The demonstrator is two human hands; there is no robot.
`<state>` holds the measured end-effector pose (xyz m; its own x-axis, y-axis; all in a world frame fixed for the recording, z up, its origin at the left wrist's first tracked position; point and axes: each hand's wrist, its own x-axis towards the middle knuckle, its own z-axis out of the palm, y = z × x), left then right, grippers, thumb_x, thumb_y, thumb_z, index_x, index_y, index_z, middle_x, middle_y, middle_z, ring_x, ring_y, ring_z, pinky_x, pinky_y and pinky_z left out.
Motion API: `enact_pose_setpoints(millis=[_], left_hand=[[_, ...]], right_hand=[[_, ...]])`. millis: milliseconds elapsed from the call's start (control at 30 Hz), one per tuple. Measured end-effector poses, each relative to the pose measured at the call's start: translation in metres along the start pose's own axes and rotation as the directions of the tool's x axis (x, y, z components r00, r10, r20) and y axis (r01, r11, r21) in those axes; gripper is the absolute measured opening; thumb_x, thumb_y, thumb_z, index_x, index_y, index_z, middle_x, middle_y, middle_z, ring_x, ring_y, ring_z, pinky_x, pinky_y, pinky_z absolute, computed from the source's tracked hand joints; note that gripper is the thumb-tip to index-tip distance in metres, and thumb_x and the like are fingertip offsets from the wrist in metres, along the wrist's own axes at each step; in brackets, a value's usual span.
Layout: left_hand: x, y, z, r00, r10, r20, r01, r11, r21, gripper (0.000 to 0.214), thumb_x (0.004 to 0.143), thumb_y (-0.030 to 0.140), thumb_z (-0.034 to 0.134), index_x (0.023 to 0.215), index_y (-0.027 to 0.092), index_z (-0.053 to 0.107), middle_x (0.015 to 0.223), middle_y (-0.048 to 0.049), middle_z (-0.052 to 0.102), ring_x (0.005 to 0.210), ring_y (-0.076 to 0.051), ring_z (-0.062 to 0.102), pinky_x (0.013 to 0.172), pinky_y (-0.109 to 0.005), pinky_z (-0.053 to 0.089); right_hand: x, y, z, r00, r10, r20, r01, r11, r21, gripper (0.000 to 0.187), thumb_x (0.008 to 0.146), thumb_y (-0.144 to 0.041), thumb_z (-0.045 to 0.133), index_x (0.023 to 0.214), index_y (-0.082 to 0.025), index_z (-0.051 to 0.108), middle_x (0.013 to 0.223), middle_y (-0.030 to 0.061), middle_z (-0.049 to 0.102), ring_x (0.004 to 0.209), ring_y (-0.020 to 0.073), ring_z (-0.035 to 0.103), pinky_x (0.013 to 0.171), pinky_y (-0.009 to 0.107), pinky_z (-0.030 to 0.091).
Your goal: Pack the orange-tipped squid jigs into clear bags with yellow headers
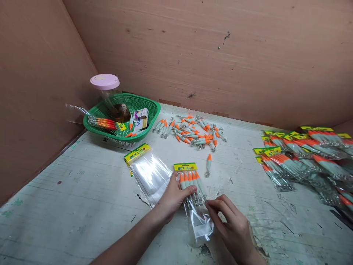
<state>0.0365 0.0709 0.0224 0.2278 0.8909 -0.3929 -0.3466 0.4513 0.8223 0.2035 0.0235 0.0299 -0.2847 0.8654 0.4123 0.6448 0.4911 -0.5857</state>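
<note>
A clear bag (193,184) with a yellow header card holds several orange-and-grey squid lures and lies on the table in front of me. My left hand (172,197) presses on the bag's left side, thumb across the lures. My right hand (230,221) pinches the bag's open lower end with closed fingertips. One loose lure (209,164) lies just right of the bag. A stack of empty bags (149,171) with yellow headers sits to the left.
A heap of loose lures (190,130) lies further back. A green basket (150,125) at back left holds a pink-lidded jar (106,92), small boxes and lures. Filled bags (306,158) pile at the right. Brown cardboard walls (220,55) enclose the table.
</note>
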Motion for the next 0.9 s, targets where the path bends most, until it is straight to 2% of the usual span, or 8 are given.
enact_pose_setpoints(millis=[67, 167, 233, 300, 400, 567, 700, 900], left_hand=[[0.000, -0.001, -0.001, 0.977, 0.184, -0.106, -0.144, 0.942, 0.302, 0.072, 0.072, 0.025, 0.066, 0.134, 0.019, 0.031, 0.133, -0.0174, 0.045, 0.103, -0.025, 0.060, 0.090, -0.044, 0.047], [-0.009, 0.011, -0.001, 0.875, 0.483, -0.021, -0.295, 0.567, 0.769, 0.059, 0.076, 0.026, 0.060, 0.131, 0.020, 0.039, 0.139, -0.0144, 0.038, 0.122, -0.029, 0.044, 0.100, -0.048, 0.037], [-0.020, 0.021, -0.002, 0.889, 0.448, 0.093, -0.267, 0.343, 0.901, 0.042, 0.078, 0.024, 0.056, 0.120, 0.018, 0.051, 0.124, -0.0140, 0.053, 0.118, -0.031, 0.046, 0.096, -0.049, 0.039], [-0.033, 0.026, -0.004, 0.963, 0.263, 0.066, -0.139, 0.271, 0.953, 0.030, 0.079, 0.024, 0.054, 0.107, 0.016, 0.057, 0.096, -0.0121, 0.064, 0.097, -0.031, 0.059, 0.082, -0.048, 0.046], [-0.048, 0.012, -0.010, 1.000, -0.023, -0.012, 0.022, 0.453, 0.892, 0.037, 0.076, 0.026, 0.057, 0.110, 0.015, 0.051, 0.070, -0.0038, 0.063, 0.068, -0.025, 0.063, 0.065, -0.039, 0.048], [-0.052, -0.028, -0.013, 0.988, -0.104, -0.118, 0.144, 0.898, 0.416, 0.058, 0.069, 0.024, 0.059, 0.120, 0.013, 0.033, 0.060, 0.0056, 0.056, 0.053, -0.016, 0.059, 0.054, -0.029, 0.048], [-0.051, -0.032, -0.012, 0.975, -0.144, -0.169, 0.179, 0.961, 0.212, 0.065, 0.066, 0.026, 0.063, 0.121, 0.015, 0.030, 0.060, 0.0069, 0.057, 0.053, -0.013, 0.059, 0.055, -0.028, 0.050], [-0.052, -0.035, -0.012, 0.978, -0.077, -0.192, 0.130, 0.952, 0.276, 0.059, 0.067, 0.023, 0.062, 0.117, 0.015, 0.033, 0.059, 0.0076, 0.057, 0.049, -0.012, 0.058, 0.050, -0.024, 0.048]], right_hand=[[-0.011, 0.003, 0.008, 0.998, 0.055, -0.007, -0.055, 0.998, -0.021, 0.014, 0.088, -0.009, 0.045, 0.085, -0.019, 0.055, 0.069, 0.0003, 0.052, 0.058, 0.0101, 0.053, 0.053, 0.019, 0.045], [-0.021, 0.006, 0.012, 0.995, 0.096, -0.009, -0.097, 0.993, -0.074, 0.014, 0.089, -0.012, 0.045, 0.081, -0.020, 0.054, 0.068, 0.0001, 0.051, 0.057, 0.0109, 0.053, 0.052, 0.020, 0.044], [-0.024, 0.006, 0.005, 0.993, 0.117, 0.011, -0.115, 0.988, -0.100, 0.009, 0.088, -0.015, 0.048, 0.084, -0.020, 0.054, 0.071, 0.0013, 0.053, 0.060, 0.0125, 0.054, 0.053, 0.021, 0.044], [-0.024, 0.003, -0.006, 0.990, 0.137, 0.044, -0.133, 0.987, -0.093, 0.004, 0.087, -0.018, 0.051, 0.089, -0.020, 0.054, 0.074, 0.0023, 0.054, 0.062, 0.0135, 0.056, 0.053, 0.022, 0.045], [-0.023, -0.005, -0.017, 0.984, 0.112, 0.142, -0.112, 0.994, -0.013, 0.008, 0.088, -0.016, 0.049, 0.088, -0.020, 0.055, 0.073, 0.0019, 0.054, 0.062, 0.0126, 0.056, 0.054, 0.021, 0.045], [-0.023, -0.015, 0.009, 0.915, 0.055, 0.400, -0.122, 0.982, 0.144, 0.017, 0.089, -0.012, 0.044, 0.090, -0.019, 0.060, 0.081, 0.0046, 0.060, 0.070, 0.0142, 0.059, 0.060, 0.023, 0.048], [-0.022, -0.013, 0.033, 0.897, 0.127, 0.423, -0.209, 0.965, 0.155, 0.010, 0.086, -0.015, 0.049, 0.081, -0.017, 0.058, 0.078, 0.0050, 0.058, 0.067, 0.0157, 0.058, 0.058, 0.025, 0.047], [-0.019, -0.015, 0.029, 0.894, 0.069, 0.444, -0.188, 0.955, 0.230, 0.014, 0.086, -0.018, 0.045, 0.074, -0.018, 0.053, 0.077, 0.0044, 0.056, 0.065, 0.0155, 0.054, 0.056, 0.026, 0.045]])
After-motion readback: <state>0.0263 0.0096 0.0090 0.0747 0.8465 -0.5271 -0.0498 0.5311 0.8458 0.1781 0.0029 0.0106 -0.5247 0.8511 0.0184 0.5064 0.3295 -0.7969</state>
